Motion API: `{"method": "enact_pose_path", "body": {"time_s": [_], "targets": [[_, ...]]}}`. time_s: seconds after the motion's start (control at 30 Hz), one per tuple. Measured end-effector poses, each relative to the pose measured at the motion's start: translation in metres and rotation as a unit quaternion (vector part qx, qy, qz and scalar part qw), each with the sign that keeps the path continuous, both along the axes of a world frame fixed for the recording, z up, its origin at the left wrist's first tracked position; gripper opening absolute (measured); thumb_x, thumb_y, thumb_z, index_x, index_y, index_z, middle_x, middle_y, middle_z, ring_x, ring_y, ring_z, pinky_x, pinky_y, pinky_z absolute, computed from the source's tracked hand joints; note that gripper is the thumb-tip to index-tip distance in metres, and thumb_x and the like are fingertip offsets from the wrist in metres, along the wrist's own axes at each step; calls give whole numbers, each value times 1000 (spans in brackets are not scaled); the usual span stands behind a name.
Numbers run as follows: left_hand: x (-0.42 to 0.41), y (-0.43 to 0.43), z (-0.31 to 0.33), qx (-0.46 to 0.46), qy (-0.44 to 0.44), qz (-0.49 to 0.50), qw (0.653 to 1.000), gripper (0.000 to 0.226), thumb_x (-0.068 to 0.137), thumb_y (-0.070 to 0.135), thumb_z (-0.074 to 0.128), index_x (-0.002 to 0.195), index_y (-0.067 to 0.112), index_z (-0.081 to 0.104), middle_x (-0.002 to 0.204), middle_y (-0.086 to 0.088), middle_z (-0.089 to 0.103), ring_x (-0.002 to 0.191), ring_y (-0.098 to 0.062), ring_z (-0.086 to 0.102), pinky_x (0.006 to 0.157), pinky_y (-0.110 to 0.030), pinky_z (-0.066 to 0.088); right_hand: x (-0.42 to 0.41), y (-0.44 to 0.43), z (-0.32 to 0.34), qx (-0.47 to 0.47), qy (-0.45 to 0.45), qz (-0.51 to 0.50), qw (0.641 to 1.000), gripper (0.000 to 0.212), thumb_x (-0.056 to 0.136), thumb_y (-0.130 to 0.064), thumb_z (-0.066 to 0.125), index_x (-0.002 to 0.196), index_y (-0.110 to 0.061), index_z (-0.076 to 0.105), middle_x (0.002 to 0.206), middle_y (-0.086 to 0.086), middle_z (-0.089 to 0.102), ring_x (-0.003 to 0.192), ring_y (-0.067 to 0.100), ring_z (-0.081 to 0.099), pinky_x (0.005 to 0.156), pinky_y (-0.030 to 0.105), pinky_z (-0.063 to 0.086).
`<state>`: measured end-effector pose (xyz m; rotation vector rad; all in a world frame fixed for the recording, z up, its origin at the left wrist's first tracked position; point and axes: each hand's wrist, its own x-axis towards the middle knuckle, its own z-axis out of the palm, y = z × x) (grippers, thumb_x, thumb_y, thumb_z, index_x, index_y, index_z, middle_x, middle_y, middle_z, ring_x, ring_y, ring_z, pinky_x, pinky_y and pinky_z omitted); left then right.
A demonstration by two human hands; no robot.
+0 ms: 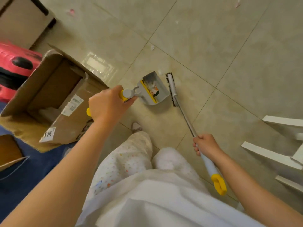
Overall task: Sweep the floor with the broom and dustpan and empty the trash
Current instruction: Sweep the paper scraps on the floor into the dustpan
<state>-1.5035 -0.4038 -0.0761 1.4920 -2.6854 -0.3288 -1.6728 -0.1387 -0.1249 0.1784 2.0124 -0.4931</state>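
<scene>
Sweeping scraps into the dustpan [153, 90] on the floor [213, 46].
Left hand [107, 105] gripping its handle, right hand [205, 144] clutching the broom [172, 90] just beside the pan; next, probably chasing the remaining paper bits [152, 47].

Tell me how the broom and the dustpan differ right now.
The dustpan is a wide grey scoop with scraps inside; the broom ends in a narrow white bar with dark bristles. The left hand grips the dustpan's handle, the right hand the broom's. The broom's thin shaft shows plainly; the dustpan's handle is mostly hidden by that hand. Both have yellow trim and sit side by side.
</scene>
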Motion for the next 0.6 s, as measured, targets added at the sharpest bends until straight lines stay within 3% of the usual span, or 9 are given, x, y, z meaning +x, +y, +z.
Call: {"method": "enact_pose_path", "body": {"time_s": [0.3, 0.6], "targets": [[-80, -80, 1, 13, -20, -10, 1000, 46, 76, 65, 62, 66, 22, 51, 55, 1, 48, 52, -26, 48, 50, -23, 24, -83, -91, -19, 19, 6, 19, 1000, 30, 87, -5, 54, 57, -3, 50, 50, 11, 49, 44, 22, 45, 51, 30, 38], [-153, -110, -4, 13, -51, 16, 999, 45, 75, 61, 65, 62, 18, 58, 50, 1, 50, 47, -24, 48, 49, -22, 26, -184, -154, -56, 35, 6, 99, 994, 17, 89, -10, 43, 73, -4, 48, 64, 14, 52, 54, 24, 50, 60, 35, 45]]}}
